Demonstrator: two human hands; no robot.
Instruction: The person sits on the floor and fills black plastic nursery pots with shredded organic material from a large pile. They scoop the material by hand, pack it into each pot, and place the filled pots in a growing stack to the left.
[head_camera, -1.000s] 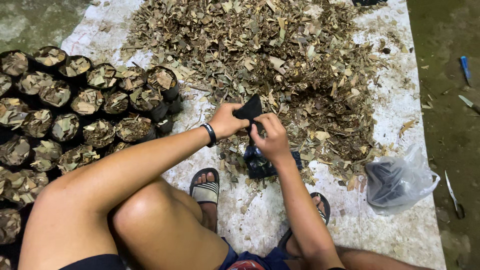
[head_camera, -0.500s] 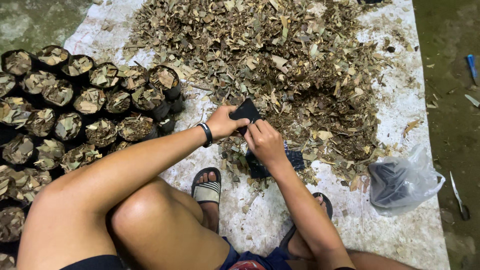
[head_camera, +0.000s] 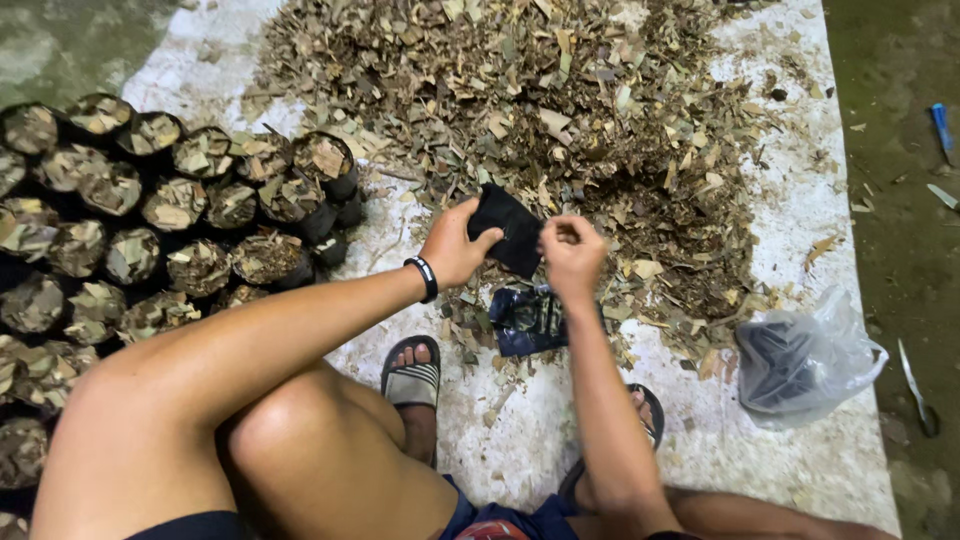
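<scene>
Now both hands' fingers pinch the black bag (head_camera: 508, 228), its long axis slanting down-right.

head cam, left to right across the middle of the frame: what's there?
Filled black pots → left hand → small black bag, gripped by both hands → right hand → clear plastic bag of black bags → blue tool on the ground.
</scene>
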